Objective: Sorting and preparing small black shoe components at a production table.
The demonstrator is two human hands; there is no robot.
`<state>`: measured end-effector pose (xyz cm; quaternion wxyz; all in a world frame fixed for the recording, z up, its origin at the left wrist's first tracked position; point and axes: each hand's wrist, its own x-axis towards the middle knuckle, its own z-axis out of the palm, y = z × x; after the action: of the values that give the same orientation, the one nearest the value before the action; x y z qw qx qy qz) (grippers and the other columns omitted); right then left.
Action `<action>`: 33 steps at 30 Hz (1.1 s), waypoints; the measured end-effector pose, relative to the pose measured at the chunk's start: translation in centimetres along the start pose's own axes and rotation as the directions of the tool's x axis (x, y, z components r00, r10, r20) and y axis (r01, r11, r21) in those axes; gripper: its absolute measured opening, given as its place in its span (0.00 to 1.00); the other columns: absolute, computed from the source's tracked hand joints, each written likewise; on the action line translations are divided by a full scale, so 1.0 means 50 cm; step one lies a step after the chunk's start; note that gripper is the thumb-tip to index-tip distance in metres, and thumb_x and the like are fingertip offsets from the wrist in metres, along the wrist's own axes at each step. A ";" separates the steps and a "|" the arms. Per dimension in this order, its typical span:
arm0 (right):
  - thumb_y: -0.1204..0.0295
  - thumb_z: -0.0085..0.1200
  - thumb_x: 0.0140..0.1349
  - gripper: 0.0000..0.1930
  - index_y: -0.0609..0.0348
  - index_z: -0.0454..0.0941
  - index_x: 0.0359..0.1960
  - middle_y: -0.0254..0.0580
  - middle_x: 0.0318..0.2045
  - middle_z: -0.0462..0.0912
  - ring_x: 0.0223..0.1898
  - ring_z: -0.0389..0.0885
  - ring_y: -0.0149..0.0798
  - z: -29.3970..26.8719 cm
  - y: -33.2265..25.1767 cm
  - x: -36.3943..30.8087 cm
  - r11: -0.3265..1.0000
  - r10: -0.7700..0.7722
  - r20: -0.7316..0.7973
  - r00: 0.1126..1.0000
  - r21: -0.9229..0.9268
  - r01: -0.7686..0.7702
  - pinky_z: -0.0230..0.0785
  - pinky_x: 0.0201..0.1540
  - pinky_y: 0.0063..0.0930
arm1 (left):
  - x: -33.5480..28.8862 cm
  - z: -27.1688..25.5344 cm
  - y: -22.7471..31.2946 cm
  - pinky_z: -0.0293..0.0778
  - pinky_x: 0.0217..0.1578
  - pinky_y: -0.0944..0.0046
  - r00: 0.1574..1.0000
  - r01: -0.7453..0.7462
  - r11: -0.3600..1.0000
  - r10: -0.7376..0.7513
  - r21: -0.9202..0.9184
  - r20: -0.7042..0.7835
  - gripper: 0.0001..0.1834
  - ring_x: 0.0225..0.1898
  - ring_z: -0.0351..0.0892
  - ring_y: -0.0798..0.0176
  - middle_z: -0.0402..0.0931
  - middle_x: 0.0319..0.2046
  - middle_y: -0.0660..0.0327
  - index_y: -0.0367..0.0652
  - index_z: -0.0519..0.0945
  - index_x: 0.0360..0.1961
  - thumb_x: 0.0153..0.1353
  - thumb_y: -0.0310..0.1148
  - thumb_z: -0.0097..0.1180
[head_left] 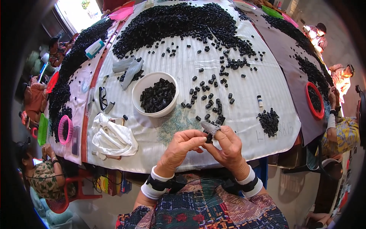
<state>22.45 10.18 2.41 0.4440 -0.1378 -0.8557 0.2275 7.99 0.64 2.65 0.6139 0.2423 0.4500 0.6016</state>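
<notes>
Near the table's front edge, my left hand (178, 149) and my right hand (231, 150) meet fingertip to fingertip. Between them they pinch a small black cylindrical piece (209, 139), partly hidden by the fingers. A grey cover (210, 128) is on a finger of the right hand. Just beyond the hands, loose black pieces (218, 102) lie scattered on the white cloth. To the left of these stands a white bowl (137, 94) holding many black pieces (158, 95). Right of my hands is a small heap of slimmer black bits (269, 122).
A large mound of black pieces (171, 23) covers the table's far side. At left lie eyeglasses (102, 98), a bunched white cloth (113, 137) and grey fabric (132, 73). A small tube (260, 101) stands at right. Several people sit around adjoining tables with coloured baskets.
</notes>
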 end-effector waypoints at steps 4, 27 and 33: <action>0.75 0.66 0.39 0.16 0.65 0.73 0.29 0.45 0.26 0.71 0.26 0.72 0.46 0.004 0.006 -0.003 0.999 -0.033 -0.008 0.999 -0.016 0.033 0.68 0.29 0.35 | 0.004 0.005 0.002 0.74 0.33 0.72 1.000 -0.017 0.999 0.016 0.043 0.007 0.11 0.31 0.76 0.73 0.79 0.31 0.63 0.35 0.80 0.38 0.57 0.32 0.58; 0.79 0.48 0.57 0.24 0.65 0.63 0.58 0.36 0.28 0.79 0.28 0.75 0.23 0.003 0.028 -0.006 0.499 0.547 0.352 0.759 0.591 -0.634 0.68 0.34 0.16 | 0.064 -0.091 0.056 0.77 0.25 0.69 0.951 -0.195 0.980 0.176 -0.048 -0.255 0.08 0.25 0.79 0.68 0.79 0.27 0.60 0.38 0.78 0.38 0.60 0.30 0.55; 0.81 0.49 0.55 0.30 0.68 0.54 0.61 0.40 0.30 0.79 0.27 0.74 0.26 0.032 0.025 -0.006 0.699 0.440 0.346 0.828 0.447 -0.558 0.68 0.30 0.18 | 0.056 -0.021 0.043 0.72 0.29 0.76 0.973 -0.160 0.956 0.194 0.246 -0.122 0.08 0.27 0.76 0.75 0.79 0.28 0.62 0.34 0.78 0.36 0.56 0.27 0.60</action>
<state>21.33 10.72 0.75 0.2910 -0.2126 -0.7304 0.5802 5.64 3.42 3.24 0.4900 0.3082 0.5378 0.6129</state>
